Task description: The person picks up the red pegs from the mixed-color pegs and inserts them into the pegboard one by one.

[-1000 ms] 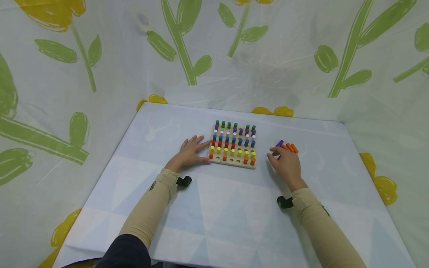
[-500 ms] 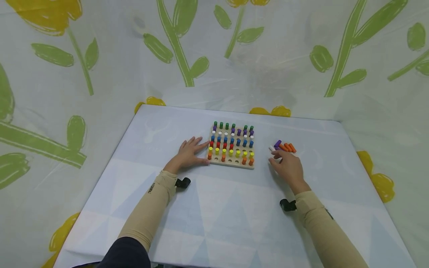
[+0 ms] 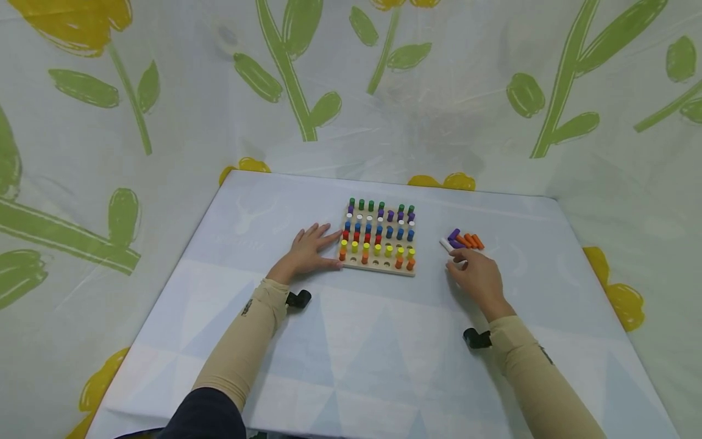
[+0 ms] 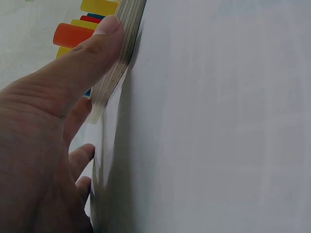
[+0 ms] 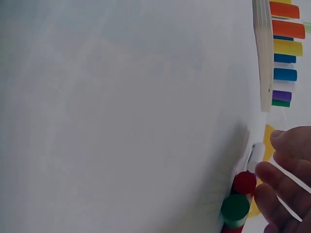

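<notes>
A wooden pegboard (image 3: 378,269) stands on the table with rows of coloured pegs upright in it. My left hand (image 3: 308,251) is spread beside its left edge; in the left wrist view the thumb (image 4: 82,60) presses against the board's side. To the board's right, my right hand (image 3: 477,277) hovers low over a group of loose pegs, its fingers loosely bent. Its fingertips come right up to a red peg (image 5: 244,182) and a green peg (image 5: 235,208), which the hand hides in the head view. A white peg (image 3: 446,245) lies just beyond the fingertips.
Purple pegs (image 3: 454,234) and several orange pegs (image 3: 473,241) lie behind the right hand. Some holes at the board's front, like one empty hole (image 3: 375,262), show no peg. A pale patterned cloth (image 3: 384,353) covers the table; flower-printed sheeting (image 3: 460,116) hangs behind it.
My right hand has drawn back a little toward me and to the right, uncovering the white peg and more of the purple pegs. My left hand stays at the board.
</notes>
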### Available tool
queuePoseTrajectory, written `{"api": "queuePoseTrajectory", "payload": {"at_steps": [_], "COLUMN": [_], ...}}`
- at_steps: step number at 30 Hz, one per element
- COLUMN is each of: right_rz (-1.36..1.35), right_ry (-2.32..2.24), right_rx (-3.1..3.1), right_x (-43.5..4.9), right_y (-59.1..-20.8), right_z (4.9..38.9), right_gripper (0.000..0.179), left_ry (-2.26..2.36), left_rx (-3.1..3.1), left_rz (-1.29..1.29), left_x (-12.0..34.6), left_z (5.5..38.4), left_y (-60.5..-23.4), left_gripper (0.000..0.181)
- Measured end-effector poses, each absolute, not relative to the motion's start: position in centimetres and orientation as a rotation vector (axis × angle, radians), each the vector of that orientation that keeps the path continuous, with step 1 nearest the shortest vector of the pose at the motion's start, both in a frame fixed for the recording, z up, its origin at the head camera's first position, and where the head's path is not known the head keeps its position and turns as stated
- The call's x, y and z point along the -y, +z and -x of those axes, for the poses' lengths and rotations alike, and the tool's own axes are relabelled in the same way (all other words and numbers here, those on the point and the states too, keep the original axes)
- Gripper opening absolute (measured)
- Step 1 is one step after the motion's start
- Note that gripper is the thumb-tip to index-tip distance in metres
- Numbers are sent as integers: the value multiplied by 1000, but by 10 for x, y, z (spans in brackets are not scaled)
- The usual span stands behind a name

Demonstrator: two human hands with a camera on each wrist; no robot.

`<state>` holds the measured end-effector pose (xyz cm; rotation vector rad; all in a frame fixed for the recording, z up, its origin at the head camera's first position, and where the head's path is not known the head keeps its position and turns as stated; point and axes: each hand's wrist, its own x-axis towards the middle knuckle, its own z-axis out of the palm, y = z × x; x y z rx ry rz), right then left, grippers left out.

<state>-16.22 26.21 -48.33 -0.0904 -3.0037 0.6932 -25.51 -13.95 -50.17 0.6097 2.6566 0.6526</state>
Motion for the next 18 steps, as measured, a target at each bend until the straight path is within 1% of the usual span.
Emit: {"api": "queuePoseTrajectory", "payload": {"at_steps": [18], "right_rz": [40], "right_ry": [636], "right_rx": [2978], "right_x": [-277], "right_y": [-484], "right_z": [152], "right_gripper": [30], "left_ry": [666], "left_rx": [-2654], "left_rz": [-620], "left_x": [141], "left_z": [258], "left_y": [-504], "left_gripper": [94]}}
